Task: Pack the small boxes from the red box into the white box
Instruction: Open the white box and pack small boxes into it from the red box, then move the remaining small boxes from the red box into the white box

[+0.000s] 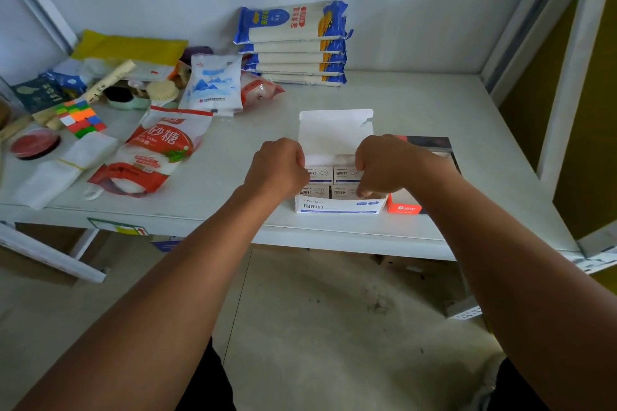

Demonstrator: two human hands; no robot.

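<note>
The white box (339,207) stands near the shelf's front edge with its lid flap (334,130) raised at the back. Several small white boxes (320,173) lie packed inside it in rows. My left hand (278,167) is curled at the box's left edge, touching its side flap. My right hand (384,163) reaches into the right side, fingertips pressing on a small box at the front right. The red box (404,207) sits right beside the white box, mostly hidden behind my right forearm; its inside cannot be seen.
Left of the boxes lie a red-and-white sugar bag (157,157), a white salt bag (213,83), a colourful cube (81,117) and a red lid (33,143). A stack of blue noodle packs (293,43) stands at the back. The white shelf (434,103) has upright posts on its right.
</note>
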